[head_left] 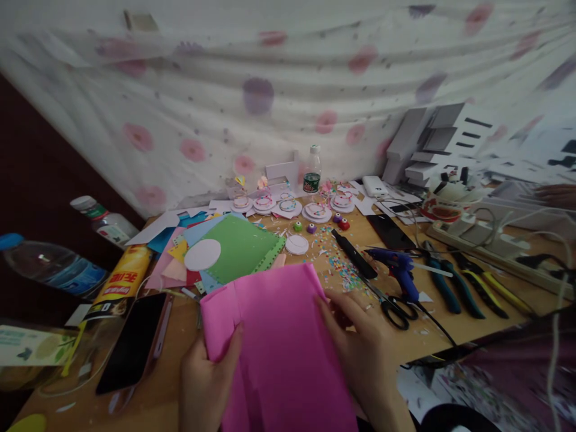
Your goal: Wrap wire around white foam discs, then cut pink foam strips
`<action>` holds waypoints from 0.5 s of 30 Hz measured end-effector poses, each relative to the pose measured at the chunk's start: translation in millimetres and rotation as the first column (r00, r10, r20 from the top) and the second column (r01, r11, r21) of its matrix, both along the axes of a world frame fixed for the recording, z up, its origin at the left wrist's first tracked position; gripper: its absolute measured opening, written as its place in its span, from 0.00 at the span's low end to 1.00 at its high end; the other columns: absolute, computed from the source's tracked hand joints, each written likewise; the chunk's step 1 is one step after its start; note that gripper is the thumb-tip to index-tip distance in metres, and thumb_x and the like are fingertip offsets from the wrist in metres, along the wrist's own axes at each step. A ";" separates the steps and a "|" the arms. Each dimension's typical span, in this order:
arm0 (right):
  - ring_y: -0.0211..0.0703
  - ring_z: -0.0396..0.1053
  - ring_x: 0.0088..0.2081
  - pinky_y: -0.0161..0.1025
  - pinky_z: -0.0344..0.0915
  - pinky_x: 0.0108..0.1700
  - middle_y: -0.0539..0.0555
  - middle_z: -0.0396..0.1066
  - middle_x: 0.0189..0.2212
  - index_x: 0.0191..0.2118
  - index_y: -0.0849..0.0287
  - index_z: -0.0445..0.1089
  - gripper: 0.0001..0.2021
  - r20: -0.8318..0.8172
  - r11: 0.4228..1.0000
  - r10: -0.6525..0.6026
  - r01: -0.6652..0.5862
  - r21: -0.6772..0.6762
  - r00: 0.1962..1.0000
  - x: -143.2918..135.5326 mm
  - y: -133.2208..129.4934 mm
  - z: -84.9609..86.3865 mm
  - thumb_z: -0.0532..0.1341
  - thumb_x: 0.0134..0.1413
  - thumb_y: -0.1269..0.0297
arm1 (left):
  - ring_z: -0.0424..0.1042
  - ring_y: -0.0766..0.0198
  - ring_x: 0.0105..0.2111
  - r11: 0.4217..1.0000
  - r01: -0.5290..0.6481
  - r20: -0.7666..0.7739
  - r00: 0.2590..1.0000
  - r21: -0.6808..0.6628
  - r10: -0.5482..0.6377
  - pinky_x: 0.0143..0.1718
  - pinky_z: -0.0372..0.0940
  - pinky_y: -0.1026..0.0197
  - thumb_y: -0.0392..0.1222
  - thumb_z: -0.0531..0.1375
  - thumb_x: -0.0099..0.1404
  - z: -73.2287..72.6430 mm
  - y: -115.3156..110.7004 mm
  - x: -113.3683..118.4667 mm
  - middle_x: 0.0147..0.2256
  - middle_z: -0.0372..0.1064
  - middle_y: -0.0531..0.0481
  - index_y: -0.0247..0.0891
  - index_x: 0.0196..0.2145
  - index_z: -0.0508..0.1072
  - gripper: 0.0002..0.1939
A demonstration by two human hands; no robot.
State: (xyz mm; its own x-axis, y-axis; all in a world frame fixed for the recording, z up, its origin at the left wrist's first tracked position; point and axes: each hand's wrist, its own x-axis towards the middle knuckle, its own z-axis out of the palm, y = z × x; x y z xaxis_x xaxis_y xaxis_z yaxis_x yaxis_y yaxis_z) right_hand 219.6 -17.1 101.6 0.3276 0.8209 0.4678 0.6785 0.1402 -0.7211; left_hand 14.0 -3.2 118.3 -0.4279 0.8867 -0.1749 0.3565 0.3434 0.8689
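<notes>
A bright pink sheet [288, 336], paper or thin foam, is held up close in front of me, with a fold along its left side. My left hand [211, 366] grips that folded side, thumb on the front and the other fingers behind. On the right edge, near the top corner, my right hand [360, 342] pinches the sheet between thumb and fingers. Behind the sheet lie a green sheet [238, 246] with a scalloped edge and a white paper disc [202, 255].
Right of centre lie a black cutter [355, 255], scissors [396, 312], a blue glue gun [398, 264] and pliers [443, 282]. Several beaded bracelets on white discs [317, 211] line the back. A phone [135, 342] and bottles [54, 264] stand left. Another person's hand [555, 195] shows far right.
</notes>
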 end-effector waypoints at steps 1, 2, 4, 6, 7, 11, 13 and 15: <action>0.38 0.69 0.22 0.34 0.64 0.25 0.50 0.71 0.24 0.39 0.58 0.79 0.11 0.031 1.000 0.011 -0.011 0.021 0.999 -3.7 0.1 -0.5 0.59 0.66 0.62 | 0.80 0.41 0.38 1.000 -0.011 -0.005 1.000 0.015 0.011 0.36 0.72 0.52 0.58 0.67 0.50 -1.1 -2.9 1.3 0.31 0.82 0.42 0.36 0.34 0.79 0.22; 0.38 0.69 0.22 0.34 0.65 0.25 0.50 0.71 0.25 0.40 0.59 0.79 0.11 0.056 0.999 0.017 -0.020 0.042 0.998 -7.8 0.0 -1.2 0.59 0.66 0.63 | 0.80 0.41 0.37 1.000 -0.013 0.006 1.000 0.016 0.013 0.35 0.72 0.52 0.58 0.67 0.51 -2.0 -6.1 2.9 0.31 0.82 0.42 0.36 0.34 0.79 0.22; 0.38 0.70 0.22 0.34 0.66 0.25 0.52 0.74 0.27 0.43 0.60 0.78 0.10 0.101 0.997 0.027 -0.034 0.070 0.995 -17.3 -1.2 -3.2 0.59 0.66 0.65 | 0.81 0.42 0.36 1.000 0.008 0.082 0.997 -0.014 -0.006 0.34 0.73 0.54 0.58 0.68 0.51 -2.6 -12.5 7.8 0.30 0.82 0.42 0.36 0.34 0.79 0.22; 0.38 0.71 0.23 0.33 0.66 0.24 0.54 0.76 0.29 0.46 0.60 0.78 0.10 0.133 0.994 0.059 -0.070 0.083 0.989 -28.3 -3.8 -5.8 0.59 0.66 0.67 | 0.81 0.42 0.36 0.999 0.011 0.167 0.986 -0.034 -0.005 0.32 0.73 0.54 0.57 0.68 0.50 -2.6 -18.4 15.2 0.30 0.82 0.42 0.35 0.34 0.79 0.22; 0.38 0.72 0.23 0.33 0.66 0.23 0.54 0.76 0.30 0.47 0.59 0.77 0.11 0.139 0.991 0.081 -0.095 0.096 0.987 -34.2 -5.4 -7.0 0.58 0.67 0.67 | 0.81 0.42 0.36 1.000 -0.009 0.193 0.981 -0.030 0.014 0.32 0.73 0.54 0.56 0.69 0.50 -2.8 -21.0 19.5 0.30 0.82 0.43 0.35 0.34 0.79 0.22; 0.40 0.73 0.23 0.33 0.68 0.22 0.55 0.77 0.31 0.49 0.59 0.76 0.13 0.118 0.968 0.183 -0.200 0.150 0.976 -55.7 -10.9 -9.7 0.55 0.69 0.65 | 0.81 0.41 0.36 0.993 -0.114 0.232 0.967 0.018 0.106 0.33 0.75 0.53 0.54 0.70 0.50 -6.7 -28.3 35.1 0.30 0.82 0.43 0.36 0.32 0.78 0.19; 0.42 0.75 0.26 0.34 0.71 0.25 0.56 0.77 0.32 0.49 0.57 0.76 0.14 0.116 0.960 0.229 -0.244 0.135 0.967 -62.2 -11.7 -9.9 0.54 0.70 0.65 | 0.81 0.41 0.36 0.991 -0.128 0.263 0.958 0.046 0.112 0.34 0.76 0.52 0.53 0.70 0.49 -10.0 -30.4 39.0 0.31 0.82 0.43 0.36 0.33 0.79 0.19; 0.44 0.76 0.29 0.36 0.73 0.27 0.56 0.77 0.33 0.49 0.55 0.76 0.14 0.118 0.956 0.259 -0.272 0.109 0.959 -65.1 -11.5 -9.5 0.53 0.70 0.66 | 0.81 0.41 0.38 0.987 -0.143 0.294 0.948 0.066 0.118 0.38 0.76 0.51 0.52 0.71 0.47 -13.5 -32.5 40.1 0.34 0.83 0.42 0.35 0.34 0.79 0.21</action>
State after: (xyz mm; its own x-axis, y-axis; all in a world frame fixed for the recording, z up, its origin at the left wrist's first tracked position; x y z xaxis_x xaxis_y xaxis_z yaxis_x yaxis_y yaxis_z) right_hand 154.5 -28.6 92.1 0.0515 0.8056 0.5903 0.6734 0.4085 -0.6162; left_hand 54.1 -35.7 104.8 -0.4835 0.8435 -0.2339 0.0432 0.2898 0.9561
